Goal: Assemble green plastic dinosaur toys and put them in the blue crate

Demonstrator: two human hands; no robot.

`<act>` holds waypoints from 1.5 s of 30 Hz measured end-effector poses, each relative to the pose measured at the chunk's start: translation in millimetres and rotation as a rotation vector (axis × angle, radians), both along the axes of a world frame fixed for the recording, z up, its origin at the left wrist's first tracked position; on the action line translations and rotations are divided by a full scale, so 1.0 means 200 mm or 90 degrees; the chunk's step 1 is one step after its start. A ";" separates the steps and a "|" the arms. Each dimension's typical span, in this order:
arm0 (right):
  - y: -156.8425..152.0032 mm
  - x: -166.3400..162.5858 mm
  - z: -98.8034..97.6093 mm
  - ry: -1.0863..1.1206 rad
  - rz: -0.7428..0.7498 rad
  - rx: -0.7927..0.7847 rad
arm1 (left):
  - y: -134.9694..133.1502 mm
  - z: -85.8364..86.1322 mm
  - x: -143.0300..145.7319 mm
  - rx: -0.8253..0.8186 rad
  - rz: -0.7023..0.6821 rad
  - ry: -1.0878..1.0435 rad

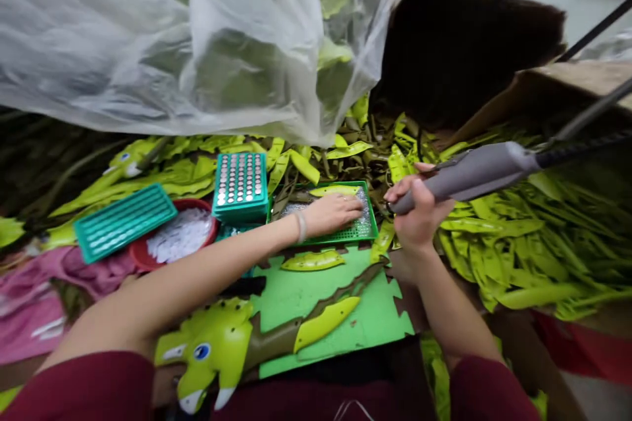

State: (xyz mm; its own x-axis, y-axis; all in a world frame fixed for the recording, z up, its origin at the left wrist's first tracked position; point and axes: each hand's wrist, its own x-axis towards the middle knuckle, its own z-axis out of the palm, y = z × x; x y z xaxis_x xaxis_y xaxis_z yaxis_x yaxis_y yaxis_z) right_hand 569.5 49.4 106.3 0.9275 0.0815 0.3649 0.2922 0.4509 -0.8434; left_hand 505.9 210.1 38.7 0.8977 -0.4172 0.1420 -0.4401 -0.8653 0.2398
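Observation:
My left hand [336, 212] reaches over a green basket [371, 212] of small silvery pieces, probably screws. Its fingers are bent down and close together among them; whatever is at the fingertips is too small to make out. In my right hand [419, 210] is a grey electric screwdriver [469, 174], its tip end pointing left and its cord running off to the right. On a green foam mat [375, 329] lies a toy dinosaur with a yellow-green head [217, 342], a brown body and a yellow-green piece [326, 322] on it. A loose yellow-green piece [313, 260] rests nearer the basket.
Left of the basket stand stacked teal trays [241, 184] of round metal cells. Another teal tray [126, 220] leans on a red bowl [185, 233] of white bits. Yellow-green parts [498, 243] heap at right. A plastic bag [222, 46] hangs ahead; pink cloth [29, 309] lies left.

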 end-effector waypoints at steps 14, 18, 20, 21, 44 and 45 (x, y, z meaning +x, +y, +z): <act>0.01 -0.06 -0.04 -0.063 0.045 -0.023 | -0.10 -0.02 0.08 0.011 0.023 -0.032; 0.00 -0.05 -0.01 -0.061 0.028 -0.019 | 0.08 0.03 -0.12 0.022 0.028 -0.018; 0.00 -0.04 -0.02 -0.053 0.024 -0.026 | 0.14 0.05 -0.22 0.030 0.049 -0.010; 0.00 -0.04 -0.03 -0.051 0.024 -0.030 | 0.15 0.07 -0.26 0.031 0.053 -0.007; 0.28 0.04 -0.27 -0.405 0.748 -0.727 | 0.19 0.49 -0.50 -0.539 0.303 -0.220; 0.29 0.05 -0.28 -0.456 0.740 -0.727 | 0.18 0.50 -0.53 -0.534 0.301 -0.212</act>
State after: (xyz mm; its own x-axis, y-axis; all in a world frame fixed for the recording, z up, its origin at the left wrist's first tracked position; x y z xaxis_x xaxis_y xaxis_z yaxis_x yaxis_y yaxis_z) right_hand 578.5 108.1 50.0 -0.0860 0.9939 -0.0688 0.6955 0.0105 -0.7184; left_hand 400.7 245.7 138.1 0.8063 0.3194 0.4978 -0.2513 -0.5769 0.7772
